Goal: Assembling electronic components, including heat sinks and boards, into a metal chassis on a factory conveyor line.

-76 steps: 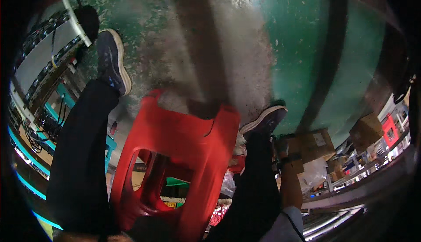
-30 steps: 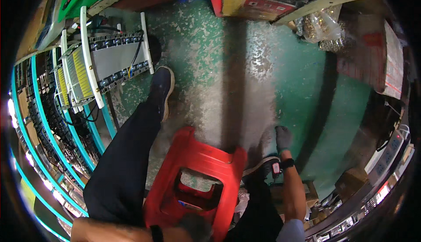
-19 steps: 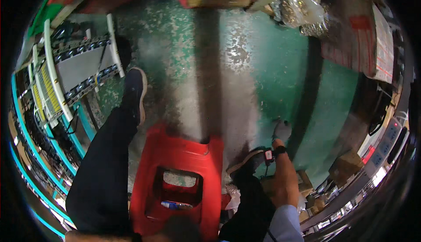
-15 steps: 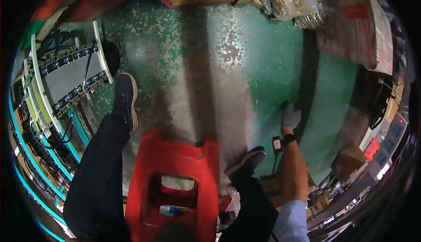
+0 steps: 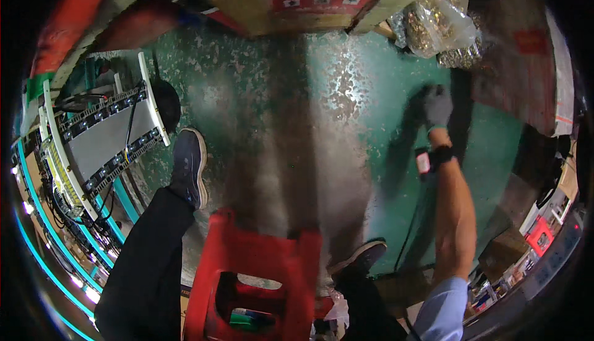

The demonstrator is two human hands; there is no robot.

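My right hand [image 5: 438, 107], in a grey glove, is stretched forward over the green floor. Its fingers look partly curled but are blurred, and whether they are apart or closed I cannot tell. No object shows in it. A black strap with a small box-like device [image 5: 423, 162] with a pale face sits on my right wrist. Nearest ahead of the hand is a clear plastic bag of shiny gold-coloured small parts [image 5: 433, 27], apart from the glove. A red plastic stool [image 5: 257, 251] stands between my legs. My left hand is out of view.
At left stands a white-railed frame with a grey panel and black cables [image 5: 111, 134], close to my left shoe [image 5: 189, 165]. A large worn carton [image 5: 516, 75] is at right, a smaller brown box [image 5: 504, 251] nearer. A red-panelled container [image 5: 322, 2] blocks the far side.
My right hand has moved forward and to the right, closer to the bag of gold-coloured parts. The whole view has shifted, so the stool and floor things appear lower.
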